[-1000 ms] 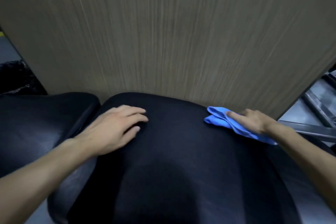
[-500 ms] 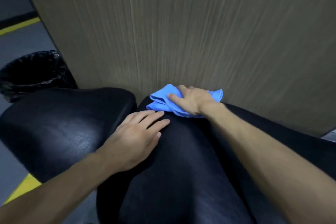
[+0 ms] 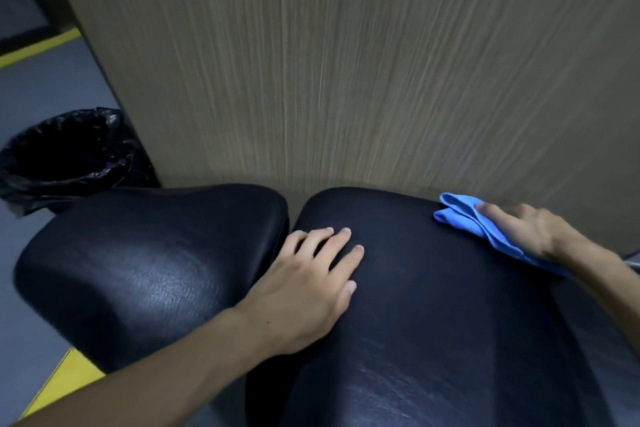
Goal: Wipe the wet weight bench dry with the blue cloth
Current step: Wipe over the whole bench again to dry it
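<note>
- Right hand (image 3: 526,229): lies flat on the cloth (image 3: 464,218), fingers straight and pressing it down; grip not curled round it. Blurred.
- Cloth: blue, folded and bunched, on the far right edge of the counter (image 3: 433,322), close to the wall panel (image 3: 346,62). Its far end pokes out past the fingertips; its near end runs under the palm and wrist.
- Left hand (image 3: 308,291): palm down on the counter near its left edge, fingers spread and straight, holding nothing. Well apart from the cloth.
- Counter: black padded bench pad, grained skin with a dull sheen and faint streaks; fills the lower middle and right of the view. Whether it is wet or dry, cannot tell.
- Second pad (image 3: 138,270): black, same covering, just left of the counter, a narrow gap between them. The left forearm crosses over its near corner.
- Wall panel: wood-grain, grey-brown, stands upright right behind both pads and closes off the far side.
- Bin (image 3: 65,156): black liner, on the floor left of the panel, behind the second pad.
- Floor (image 3: 52,87): grey, with a yellow line (image 3: 38,50) at far left and a yellow patch (image 3: 65,378) at lower left beneath the second pad.
</note>
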